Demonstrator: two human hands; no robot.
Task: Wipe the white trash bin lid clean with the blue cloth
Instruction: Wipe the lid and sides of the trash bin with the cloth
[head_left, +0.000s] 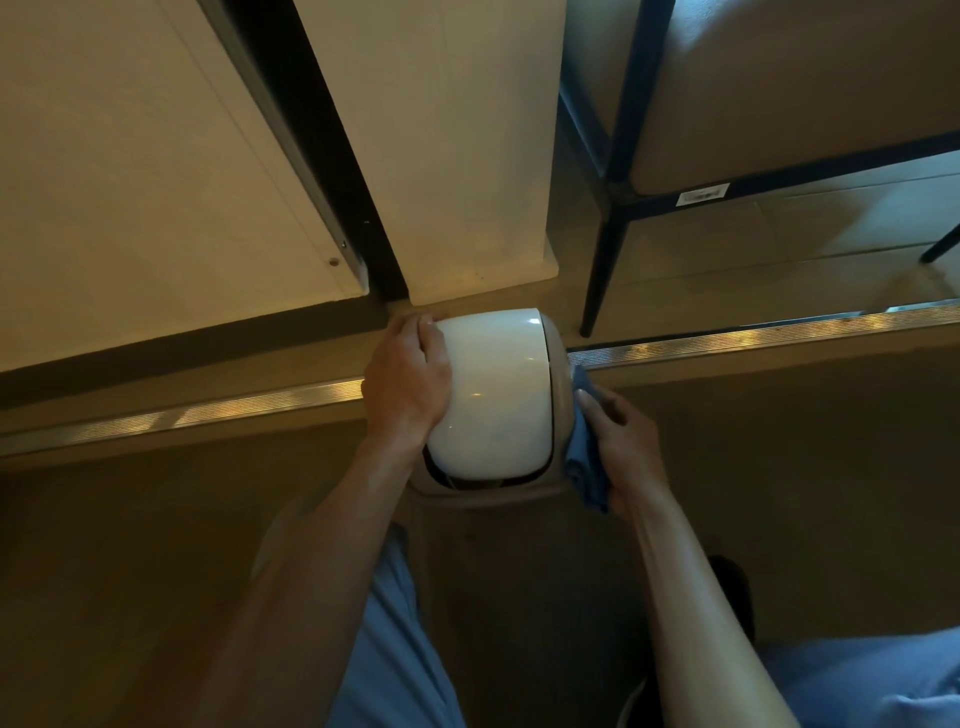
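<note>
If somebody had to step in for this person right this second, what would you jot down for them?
Left hand: grips the left edge of the white lid, steadying it.
Right hand: holds the blue cloth, pressing it against the bin's beige rim on the right side, beside the lid.
Bin stands on the floor by a metal floor strip, near a chair leg.
Done: cannot tell how much is wiped; the lid looks glossy.
Left: wipe across the lid's top and edges.

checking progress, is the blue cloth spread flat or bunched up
Bunched: the blue cloth is crumpled in the right hand against the bin's side.
</note>
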